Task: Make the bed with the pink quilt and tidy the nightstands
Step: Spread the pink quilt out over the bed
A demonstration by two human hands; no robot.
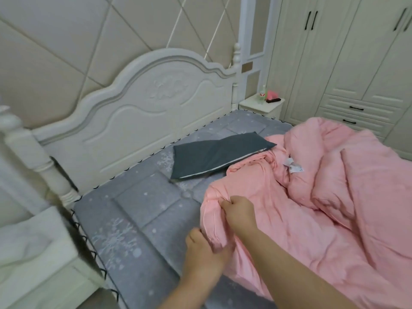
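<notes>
The pink quilt lies crumpled over the right half of the bed, on a grey snowflake mattress pad. My left hand grips the quilt's near edge, fingers curled round the fabric. My right hand pinches the same edge a little farther up. A dark grey pillow lies flat near the headboard, its right end touching the quilt. The far nightstand carries a clear bottle, a pink object and a dark item. The near nightstand is blurred at the lower left.
A white carved headboard with turned posts backs the bed. Cream wardrobe doors and drawers stand beyond the far nightstand. A white care label sticks out of the quilt's folds.
</notes>
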